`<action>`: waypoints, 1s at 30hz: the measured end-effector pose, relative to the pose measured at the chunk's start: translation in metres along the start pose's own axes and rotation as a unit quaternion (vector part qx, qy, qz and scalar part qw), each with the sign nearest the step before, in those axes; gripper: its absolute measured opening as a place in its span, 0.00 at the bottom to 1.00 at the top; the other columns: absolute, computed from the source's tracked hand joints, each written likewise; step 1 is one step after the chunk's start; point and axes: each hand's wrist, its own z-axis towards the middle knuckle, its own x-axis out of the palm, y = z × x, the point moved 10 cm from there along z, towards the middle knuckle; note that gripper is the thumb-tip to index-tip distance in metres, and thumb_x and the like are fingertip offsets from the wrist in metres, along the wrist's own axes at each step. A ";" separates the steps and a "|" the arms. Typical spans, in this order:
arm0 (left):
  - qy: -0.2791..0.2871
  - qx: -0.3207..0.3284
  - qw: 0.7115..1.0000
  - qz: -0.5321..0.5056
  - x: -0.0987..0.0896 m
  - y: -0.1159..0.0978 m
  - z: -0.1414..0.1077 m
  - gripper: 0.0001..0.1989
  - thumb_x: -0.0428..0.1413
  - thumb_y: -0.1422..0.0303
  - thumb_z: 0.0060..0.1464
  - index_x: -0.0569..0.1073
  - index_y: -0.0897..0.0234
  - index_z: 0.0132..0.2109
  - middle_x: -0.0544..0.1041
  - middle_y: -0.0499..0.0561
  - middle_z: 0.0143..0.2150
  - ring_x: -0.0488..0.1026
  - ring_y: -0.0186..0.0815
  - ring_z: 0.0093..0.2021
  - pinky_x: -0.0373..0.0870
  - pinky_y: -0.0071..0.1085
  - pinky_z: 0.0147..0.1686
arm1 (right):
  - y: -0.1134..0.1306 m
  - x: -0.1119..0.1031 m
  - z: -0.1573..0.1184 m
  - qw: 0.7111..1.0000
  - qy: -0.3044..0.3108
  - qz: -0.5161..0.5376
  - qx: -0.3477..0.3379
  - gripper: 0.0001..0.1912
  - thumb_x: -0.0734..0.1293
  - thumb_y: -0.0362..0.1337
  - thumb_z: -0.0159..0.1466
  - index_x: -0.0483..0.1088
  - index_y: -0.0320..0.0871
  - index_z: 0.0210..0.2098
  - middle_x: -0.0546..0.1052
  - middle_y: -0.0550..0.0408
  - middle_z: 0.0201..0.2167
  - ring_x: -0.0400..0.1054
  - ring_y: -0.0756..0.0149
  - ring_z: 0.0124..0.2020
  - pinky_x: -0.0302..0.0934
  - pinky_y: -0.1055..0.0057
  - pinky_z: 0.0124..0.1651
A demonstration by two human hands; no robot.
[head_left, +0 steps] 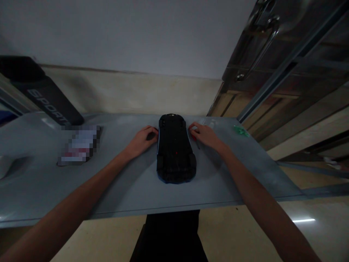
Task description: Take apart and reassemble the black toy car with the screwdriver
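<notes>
A toy car [176, 143] lies upside down on the grey table, its black underside facing up and blue bodywork showing along the edges. My left hand [143, 140] is at the car's far left side, fingers curled and fingertips against its edge. On the opposite side, my right hand [205, 134] rests with bent fingers around a small red-handled tool [193, 137], which looks like a screwdriver. Its thin dark shaft points toward me. Part of the handle is hidden by the fingers.
Left on the table [131, 193] stand a dark bottle [54, 96] marked SPORT and a blurred-out flat item [80, 145]. A white object [4, 165] is at the left edge. Small green pieces [241, 131] lie at the right. A wall [136, 91] backs the table.
</notes>
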 end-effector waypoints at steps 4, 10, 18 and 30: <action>0.000 -0.002 1.000 -0.002 0.000 0.001 0.000 0.09 0.58 0.59 0.65 0.78 0.59 0.45 0.84 0.60 0.55 0.82 0.52 0.55 0.77 0.55 0.65 | 0.000 0.000 0.000 1.000 -0.001 -0.002 0.001 0.11 0.64 0.38 0.81 0.77 0.50 0.57 0.90 0.49 0.47 0.86 0.51 0.51 0.70 0.64 0.52; -0.003 -0.003 1.000 -0.003 -0.001 0.002 0.000 0.08 0.60 0.61 0.63 0.79 0.58 0.45 0.85 0.58 0.55 0.82 0.51 0.55 0.78 0.54 0.65 | -0.001 0.002 0.001 1.000 -0.002 -0.002 -0.003 0.11 0.64 0.38 0.81 0.77 0.50 0.57 0.91 0.50 0.47 0.85 0.51 0.50 0.70 0.62 0.54; -0.004 -0.007 1.000 -0.008 0.000 0.004 0.000 0.07 0.60 0.63 0.62 0.79 0.57 0.45 0.84 0.58 0.55 0.83 0.52 0.56 0.77 0.54 0.66 | 0.001 0.001 0.000 1.000 0.002 -0.005 -0.003 0.12 0.63 0.37 0.82 0.77 0.48 0.59 0.90 0.48 0.45 0.85 0.51 0.48 0.70 0.63 0.52; -0.009 0.000 1.000 -0.011 -0.001 0.001 0.000 0.06 0.61 0.62 0.62 0.79 0.55 0.44 0.85 0.57 0.54 0.83 0.55 0.55 0.78 0.56 0.65 | 0.007 -0.001 -0.004 1.000 0.008 -0.002 -0.001 0.12 0.64 0.37 0.81 0.77 0.48 0.58 0.89 0.52 0.39 0.84 0.55 0.42 0.67 0.65 0.47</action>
